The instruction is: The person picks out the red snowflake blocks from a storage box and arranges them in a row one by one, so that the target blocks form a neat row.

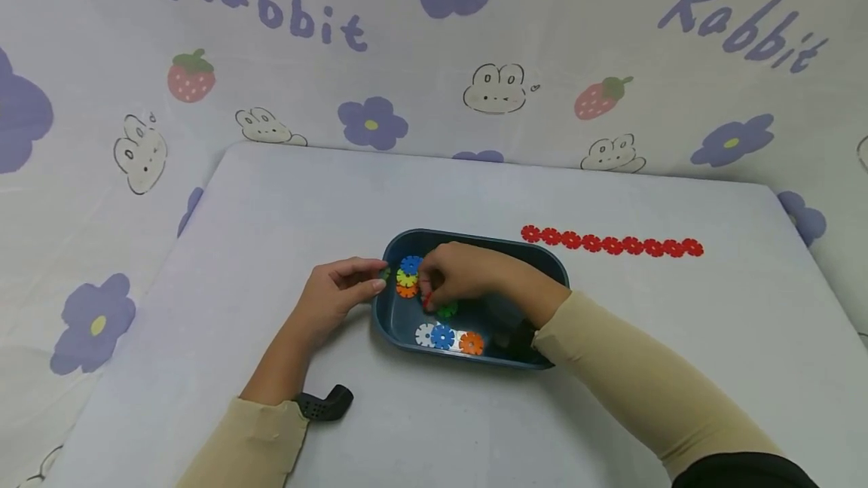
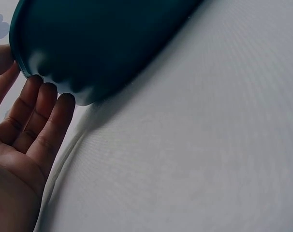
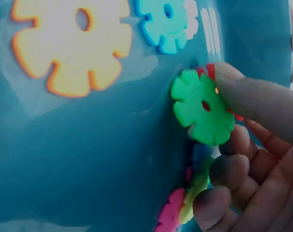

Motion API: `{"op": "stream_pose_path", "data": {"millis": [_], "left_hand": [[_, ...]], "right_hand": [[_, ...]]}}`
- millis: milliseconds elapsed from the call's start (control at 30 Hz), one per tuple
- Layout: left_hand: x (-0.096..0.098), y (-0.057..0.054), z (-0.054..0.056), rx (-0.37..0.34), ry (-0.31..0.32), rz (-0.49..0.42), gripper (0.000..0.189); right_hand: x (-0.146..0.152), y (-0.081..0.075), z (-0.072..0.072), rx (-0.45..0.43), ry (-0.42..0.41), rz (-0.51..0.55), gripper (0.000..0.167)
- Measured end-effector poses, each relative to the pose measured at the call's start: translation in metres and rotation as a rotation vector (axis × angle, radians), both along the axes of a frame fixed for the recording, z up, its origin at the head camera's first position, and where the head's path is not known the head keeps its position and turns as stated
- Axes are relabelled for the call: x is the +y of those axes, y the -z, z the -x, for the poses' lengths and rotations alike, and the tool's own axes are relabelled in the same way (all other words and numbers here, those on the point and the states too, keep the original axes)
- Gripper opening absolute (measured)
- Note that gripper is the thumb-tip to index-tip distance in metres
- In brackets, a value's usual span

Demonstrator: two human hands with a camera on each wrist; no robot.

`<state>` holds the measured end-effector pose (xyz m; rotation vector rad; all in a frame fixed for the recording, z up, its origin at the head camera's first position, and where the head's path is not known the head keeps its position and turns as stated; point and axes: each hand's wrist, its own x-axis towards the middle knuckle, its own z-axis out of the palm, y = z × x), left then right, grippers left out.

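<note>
In the head view my right hand [image 1: 457, 271] reaches into the dark teal tray [image 1: 502, 307]. Its thumb and fingers pinch a red notched plastic disc [image 1: 426, 301]. A green disc [image 3: 203, 107] overlaps the red one in the right wrist view, right beside the thumb. At the tray's left end, my left hand [image 1: 337, 292] holds the rim, with thumb and index at the edge. Its other fingertips [image 2: 66, 101] lie along the tray's outer wall. A small green piece [image 1: 385, 274] shows between left thumb and index finger.
Blue [image 1: 411, 265], yellow [image 1: 407, 278] and orange [image 1: 407, 291] discs overlap inside the tray's left side. White [image 1: 424, 335], blue [image 1: 443, 337] and orange [image 1: 471, 343] discs lie near its front wall. A row of joined red discs [image 1: 612, 245] lies behind the tray, toward the right.
</note>
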<state>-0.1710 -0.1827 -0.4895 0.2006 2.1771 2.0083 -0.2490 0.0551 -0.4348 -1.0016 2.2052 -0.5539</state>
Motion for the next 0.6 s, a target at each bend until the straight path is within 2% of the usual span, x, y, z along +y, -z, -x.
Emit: {"op": "stream_pose_path", "data": {"millis": [167,367,467,600], "left_hand": [[0.001,-0.004,0.001,0.008,-0.005,-0.007,0.039],[0.001,-0.004,0.002,-0.007,-0.012,-0.009,0.040],[0.002,-0.002,0.001,-0.017,-0.011,0.000,0.040],[0.003,-0.002,0.000,-0.026,-0.007,0.005,0.039]], "right_hand": [[0.004,-0.008,0.005,-0.006,0.019,0.067,0.012],[0.007,-0.015,0.008,-0.071,0.057,0.132,0.011],[0.009,-0.015,0.008,-0.095,0.077,0.157,0.020],[0.014,-0.019,0.007,-0.045,0.061,0.183,0.032]]}}
